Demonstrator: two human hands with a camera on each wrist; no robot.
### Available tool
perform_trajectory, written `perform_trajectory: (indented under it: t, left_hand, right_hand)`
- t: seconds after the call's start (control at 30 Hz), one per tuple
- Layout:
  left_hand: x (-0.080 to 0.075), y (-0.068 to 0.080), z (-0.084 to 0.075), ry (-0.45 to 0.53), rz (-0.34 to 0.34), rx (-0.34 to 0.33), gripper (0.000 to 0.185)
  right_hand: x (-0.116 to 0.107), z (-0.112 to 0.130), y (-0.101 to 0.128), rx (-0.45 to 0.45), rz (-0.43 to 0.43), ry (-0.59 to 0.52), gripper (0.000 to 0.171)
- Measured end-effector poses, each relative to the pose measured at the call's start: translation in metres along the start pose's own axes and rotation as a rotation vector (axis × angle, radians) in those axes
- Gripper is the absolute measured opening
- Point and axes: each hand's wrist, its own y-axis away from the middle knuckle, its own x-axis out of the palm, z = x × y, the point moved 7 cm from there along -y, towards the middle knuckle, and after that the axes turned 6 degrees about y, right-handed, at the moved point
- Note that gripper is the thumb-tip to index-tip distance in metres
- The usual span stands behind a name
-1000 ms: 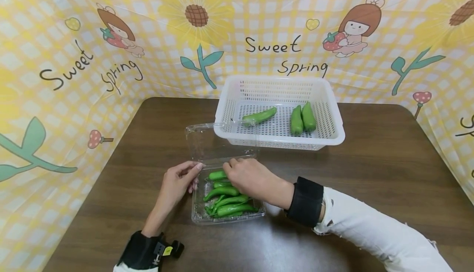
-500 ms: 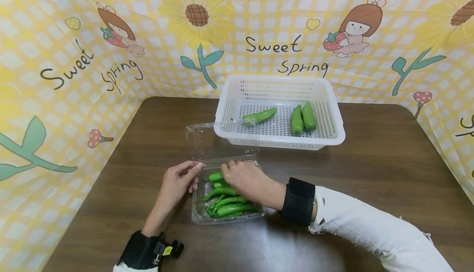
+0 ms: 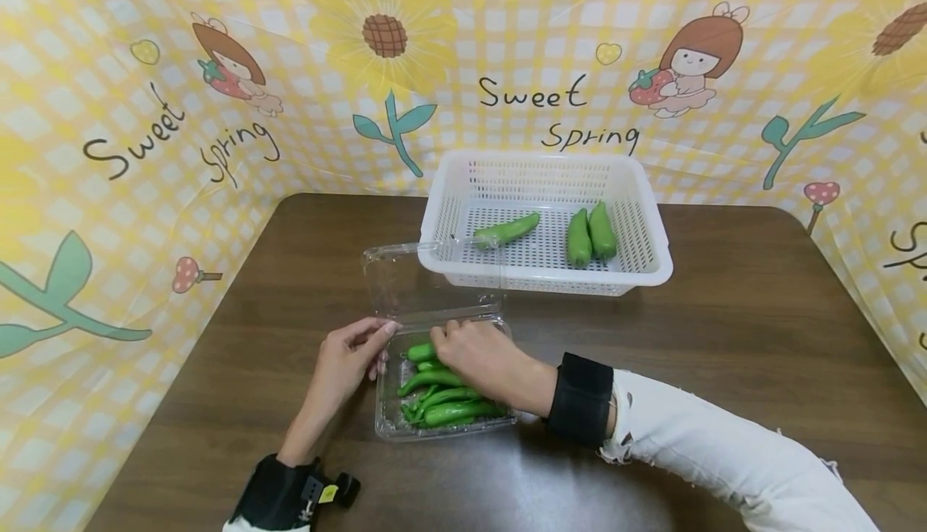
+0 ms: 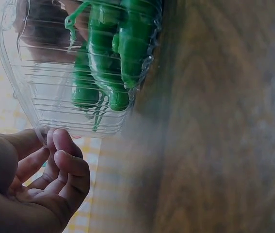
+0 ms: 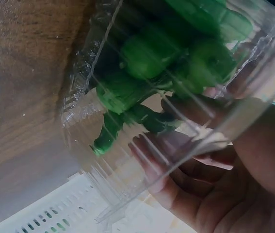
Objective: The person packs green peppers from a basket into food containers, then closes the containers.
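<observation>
A clear plastic clamshell box (image 3: pixel 381 403) sits on the table with its lid (image 3: pixel 394 282) raised at the back. Several long green peppers (image 3: pixel 463 413) lie across it. My left hand (image 3: pixel 342 361) pinches the box's left rim near the hinge; the left wrist view shows thumb and fingertips meeting at that edge (image 4: pixel 40 121). My right hand (image 3: pixel 481 359) reaches into the back right part of the box. Through the clear wall in the right wrist view, thumb and fingers close around the stem end of a green pepper (image 5: pixel 152 119). The hand hides part of the peppers from above.
Behind the box stands a white perforated basket (image 3: pixel 550 277) holding a single green pepper (image 3: pixel 510 228) on the left and a pair (image 3: pixel 579 238) on the right. The raised lid overlaps the basket's front left corner in the head view. A patterned cloth (image 3: pixel 463 49) hangs behind the table.
My right hand has shifted slightly left and down inside the box, covering more of the middle peppers. The left hand keeps its hold on the rim.
</observation>
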Motion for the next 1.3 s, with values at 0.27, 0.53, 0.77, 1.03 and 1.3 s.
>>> perform_trajectory:
  t: [0.27,0.53,0.77,1.03,1.3]
  left_hand:
    - [0.000,0.001,0.000,0.005,0.001,0.006,0.023]
    - [-0.001,0.001,0.001,-0.002,0.003,-0.002,0.023]
    - [0.000,0.000,-0.003,-0.006,0.001,0.015,0.023]
    - [0.002,-0.001,-0.002,-0.009,0.005,0.009,0.023]
    - [-0.001,-0.011,0.025,0.006,-0.001,0.018,0.025]
  right_hand:
    - [-0.001,-0.001,0.004,-0.006,-0.009,0.010,0.005]
    - [-0.009,-0.003,0.008,-0.004,-0.026,-0.006,0.006]
    - [-0.031,-0.015,0.014,-0.004,-0.109,-0.013,0.006]
    - [-0.061,-0.048,0.025,0.051,-0.240,-0.109,0.009]
    - [-0.078,-0.083,0.034,0.121,-0.290,-0.192,0.010]
